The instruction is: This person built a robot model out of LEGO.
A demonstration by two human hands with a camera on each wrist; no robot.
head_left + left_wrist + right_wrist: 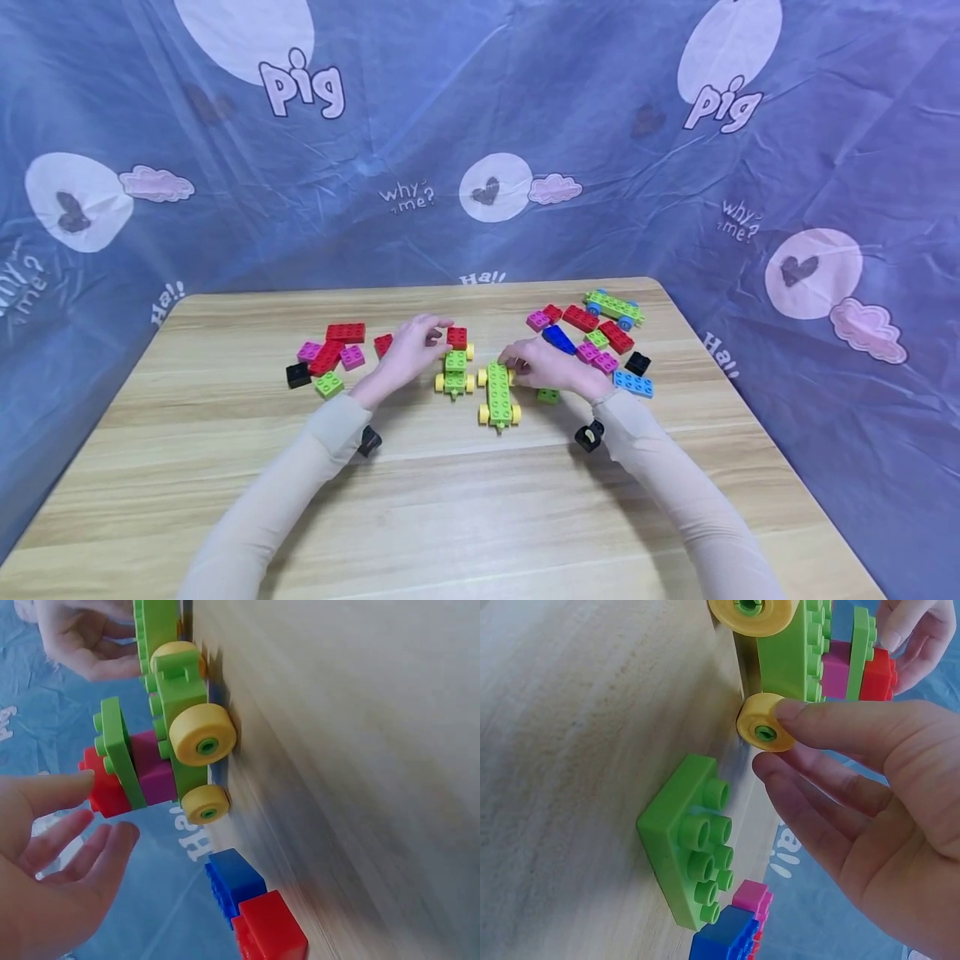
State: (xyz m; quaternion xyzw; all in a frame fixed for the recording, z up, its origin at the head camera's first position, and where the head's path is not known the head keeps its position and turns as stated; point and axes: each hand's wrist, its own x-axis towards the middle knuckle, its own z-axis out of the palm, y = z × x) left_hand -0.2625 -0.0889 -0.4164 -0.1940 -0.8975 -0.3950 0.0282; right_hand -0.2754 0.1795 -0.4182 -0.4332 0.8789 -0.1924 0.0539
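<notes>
My left hand [415, 346] is beside a red brick [457, 337] at the far end of a built toy car. Its thumb overlaps that brick in the left wrist view, and the other fingers are loosely bent just off it. This car has a green base [184, 705], yellow wheels [204, 735], a purple brick [154, 768] and a green plate [120, 750]. To its right stands a second green car base [498, 392], also on yellow wheels. My right hand [542, 363] holds this base at its far right wheel [763, 724], thumb on the wheel and fingers curled beside it.
Red, pink, green and black bricks lie at left around a red brick [346, 333]. At right are a blue sloped brick [558, 339], a light blue brick [633, 383], a black brick [638, 362] and a green base with blue wheels [615, 307]. A green brick [686, 844] lies near my right hand.
</notes>
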